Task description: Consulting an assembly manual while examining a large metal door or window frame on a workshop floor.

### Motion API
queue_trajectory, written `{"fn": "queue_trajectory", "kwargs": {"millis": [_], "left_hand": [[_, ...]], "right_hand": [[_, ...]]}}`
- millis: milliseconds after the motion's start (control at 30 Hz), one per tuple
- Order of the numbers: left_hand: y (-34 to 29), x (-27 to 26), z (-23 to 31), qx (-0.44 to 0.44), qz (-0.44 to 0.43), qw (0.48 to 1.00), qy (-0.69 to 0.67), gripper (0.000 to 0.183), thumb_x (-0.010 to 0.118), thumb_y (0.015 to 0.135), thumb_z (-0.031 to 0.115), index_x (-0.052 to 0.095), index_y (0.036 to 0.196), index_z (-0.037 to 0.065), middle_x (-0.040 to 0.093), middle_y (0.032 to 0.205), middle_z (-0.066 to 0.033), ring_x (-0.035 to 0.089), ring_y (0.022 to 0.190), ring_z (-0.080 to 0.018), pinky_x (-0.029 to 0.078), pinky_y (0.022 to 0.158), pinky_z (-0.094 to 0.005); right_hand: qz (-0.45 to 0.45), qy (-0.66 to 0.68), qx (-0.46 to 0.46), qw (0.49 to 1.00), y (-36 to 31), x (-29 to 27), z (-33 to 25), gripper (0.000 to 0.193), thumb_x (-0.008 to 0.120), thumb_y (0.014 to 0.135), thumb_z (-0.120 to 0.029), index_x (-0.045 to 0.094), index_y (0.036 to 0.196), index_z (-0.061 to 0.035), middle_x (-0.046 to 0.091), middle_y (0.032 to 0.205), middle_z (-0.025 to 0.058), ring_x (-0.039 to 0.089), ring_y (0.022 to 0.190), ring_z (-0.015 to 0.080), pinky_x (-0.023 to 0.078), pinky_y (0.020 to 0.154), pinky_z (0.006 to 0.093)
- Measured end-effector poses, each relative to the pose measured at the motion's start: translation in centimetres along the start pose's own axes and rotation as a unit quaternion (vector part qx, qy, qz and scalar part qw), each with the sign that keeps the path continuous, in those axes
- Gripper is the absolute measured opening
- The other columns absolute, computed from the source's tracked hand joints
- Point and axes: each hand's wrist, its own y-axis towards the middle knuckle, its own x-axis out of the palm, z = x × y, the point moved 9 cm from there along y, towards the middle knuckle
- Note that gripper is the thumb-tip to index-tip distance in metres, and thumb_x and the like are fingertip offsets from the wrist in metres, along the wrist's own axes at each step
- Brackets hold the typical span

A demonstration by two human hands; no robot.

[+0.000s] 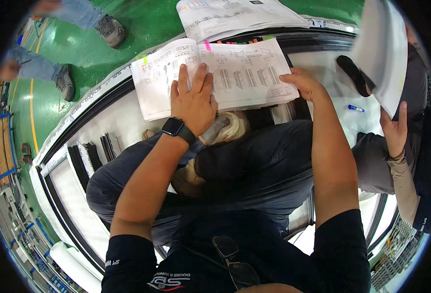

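Note:
An open booklet of technical drawings (pixel 247 97) lies before my crossed legs, with coloured tabs along its upper edge. My left hand (pixel 194 102), a black watch (pixel 178 129) on its wrist, rests flat on the left part of the spread with fingers stretched out. At the right edge, my right hand (pixel 304 84) pinches the page corner between thumb and fingers. Beyond the booklet lies another stack of printed drawing sheets (pixel 235 19). Whether my right hand grips one sheet or several, I cannot tell.
A large black-edged frame with white panels (pixel 69 195) lies beneath me. To the right, a co-worker's hand (pixel 396 129) is beside raised white sheets (pixel 384 58), blurred by motion. A blue marker (pixel 356 108) lies nearby. Another person's shoes (pixel 112 31) stand on the green floor (pixel 91 68).

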Motion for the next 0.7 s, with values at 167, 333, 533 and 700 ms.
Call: {"fn": "queue_trajectory", "kwargs": {"millis": [167,333,533,700], "left_hand": [[2.1,-0.1,-1.0,0.001,-0.093,0.995,-0.033,0.051,0.062,0.083,0.030,0.058,0.131,0.014,0.044,0.141,-0.0098,0.040,0.126,-0.0441,0.048,0.096,-0.0533],[6.2,2.7,-7.2,-0.122,-0.001,0.990,-0.065,0.067,0.068,0.076,0.049,0.057,0.135,0.020,0.035,0.149,-0.0215,0.037,0.132,-0.0466,0.044,0.101,-0.0532],[10.9,4.2,-12.6,-0.170,-0.098,0.974,-0.114,0.069,0.067,0.078,0.056,0.058,0.132,0.013,0.051,0.138,-0.0232,0.048,0.128,-0.0410,0.045,0.102,-0.0445],[8.8,-1.3,-12.2,-0.099,0.020,0.967,-0.234,0.046,0.070,0.082,0.046,0.067,0.099,0.004,0.064,0.110,-0.0191,0.063,0.100,-0.0351,0.049,0.087,-0.0384]], "right_hand": [[-0.030,0.030,-0.022,0.999,-0.7,0.4,-0.8,0.046,0.068,0.081,0.003,0.059,0.126,0.0029,0.068,0.117,0.0143,0.066,0.105,0.0248,0.051,0.096,0.0375],[-0.028,0.074,-0.038,0.996,-1.9,0.3,-1.7,0.058,0.070,0.074,0.012,0.055,0.129,0.0036,0.066,0.120,0.0173,0.065,0.107,0.0272,0.052,0.096,0.0392],[0.026,0.029,-0.091,0.995,-4.3,0.7,-2.8,0.058,0.069,0.073,0.015,0.054,0.128,0.0053,0.066,0.117,0.0150,0.066,0.102,0.0256,0.052,0.095,0.0370],[0.064,0.004,-0.147,0.987,-8.2,1.1,-4.0,0.054,0.073,0.071,0.013,0.060,0.123,0.0032,0.068,0.111,0.0122,0.066,0.097,0.0225,0.052,0.092,0.0344]]}}
